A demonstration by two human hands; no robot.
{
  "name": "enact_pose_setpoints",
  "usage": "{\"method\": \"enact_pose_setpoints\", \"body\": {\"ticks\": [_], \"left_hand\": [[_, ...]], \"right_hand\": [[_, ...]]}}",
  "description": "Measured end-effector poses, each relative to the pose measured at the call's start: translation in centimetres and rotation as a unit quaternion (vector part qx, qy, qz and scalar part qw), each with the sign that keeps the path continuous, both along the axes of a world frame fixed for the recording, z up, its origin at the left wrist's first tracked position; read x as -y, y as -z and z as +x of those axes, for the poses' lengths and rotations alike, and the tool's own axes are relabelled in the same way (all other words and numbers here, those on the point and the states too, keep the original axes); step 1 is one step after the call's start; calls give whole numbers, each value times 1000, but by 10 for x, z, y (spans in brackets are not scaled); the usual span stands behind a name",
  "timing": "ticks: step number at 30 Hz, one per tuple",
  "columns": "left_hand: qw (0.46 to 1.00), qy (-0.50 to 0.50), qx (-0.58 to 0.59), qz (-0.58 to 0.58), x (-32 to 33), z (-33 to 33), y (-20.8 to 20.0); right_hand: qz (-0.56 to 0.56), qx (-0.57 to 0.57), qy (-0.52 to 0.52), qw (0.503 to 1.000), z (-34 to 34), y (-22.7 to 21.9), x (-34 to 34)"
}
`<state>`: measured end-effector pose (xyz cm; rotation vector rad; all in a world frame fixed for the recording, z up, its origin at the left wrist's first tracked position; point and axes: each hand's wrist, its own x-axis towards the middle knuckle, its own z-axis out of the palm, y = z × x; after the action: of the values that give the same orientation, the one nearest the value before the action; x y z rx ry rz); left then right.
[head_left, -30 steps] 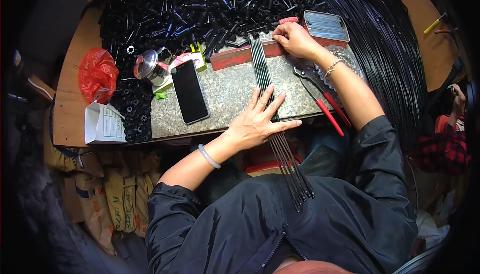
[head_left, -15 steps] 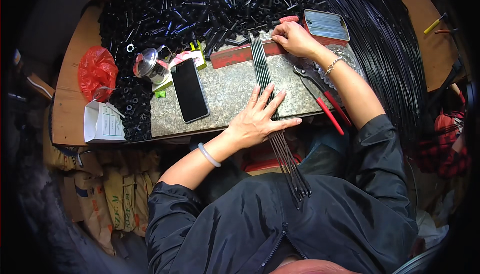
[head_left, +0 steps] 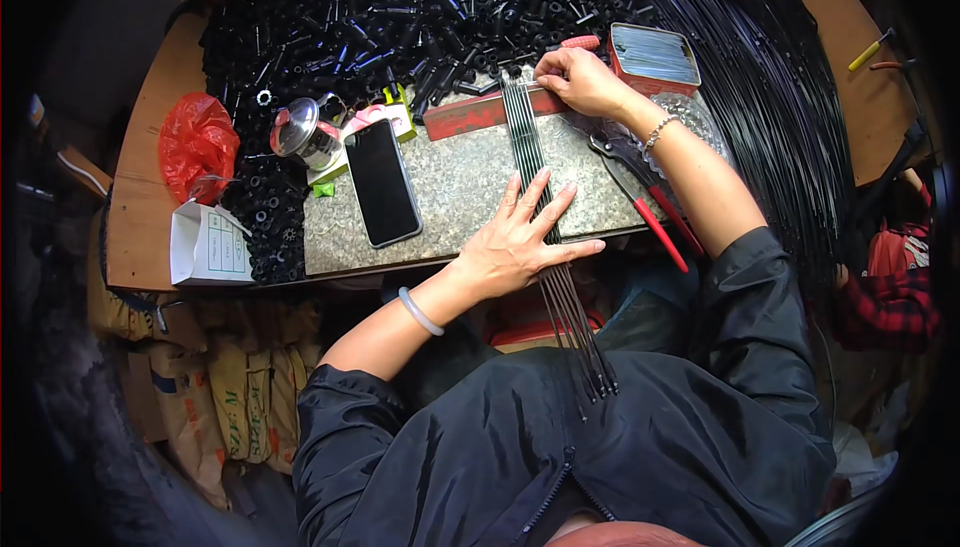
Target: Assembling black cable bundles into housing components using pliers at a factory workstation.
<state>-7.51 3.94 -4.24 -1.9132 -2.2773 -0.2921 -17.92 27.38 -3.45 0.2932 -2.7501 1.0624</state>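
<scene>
A row of thin dark rods [head_left: 521, 132] runs from the board over its front edge, the near ends hanging above my lap. My left hand [head_left: 510, 245] lies open across them with its fingers spread. The far ends rest on a red metal bar [head_left: 470, 118]. Beside those ends my right hand [head_left: 585, 84] is closed, thumb and fingers pinched together over the bar. Whatever sits between its fingertips is too small to make out. Just right of the rods lie red-handled cutters [head_left: 657, 230].
Behind the bar spreads a heap of black parts [head_left: 400, 17]. Long black rods [head_left: 760, 97] fill the right side, near a red tin of thin wires [head_left: 654, 55]. To the left are a phone [head_left: 383, 184], a lidded glass jar [head_left: 305, 132] and a red plastic bag [head_left: 198, 147].
My right hand has shifted slightly left along the bar, closer to the rods' far ends. The hanging rod ends have moved a little. My left hand stays almost where it was.
</scene>
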Motion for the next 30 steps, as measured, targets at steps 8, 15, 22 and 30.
{"method": "enact_pose_setpoints", "body": {"ticks": [8,15,22,30], "left_hand": [[1000,-12,-4,-13,0,-1,3],[1000,-22,-2,-2,-1,0,2],[1000,-12,1,0,-2,-1,2],[1000,-17,0,-3,-2,-2,0]], "right_hand": [[4,16,-18,1000,-2,-2,4],[-24,40,-23,999,-12,1,0],[-15,21,-24,999,-9,4,6],[-4,38,-31,999,-13,1,6]]}}
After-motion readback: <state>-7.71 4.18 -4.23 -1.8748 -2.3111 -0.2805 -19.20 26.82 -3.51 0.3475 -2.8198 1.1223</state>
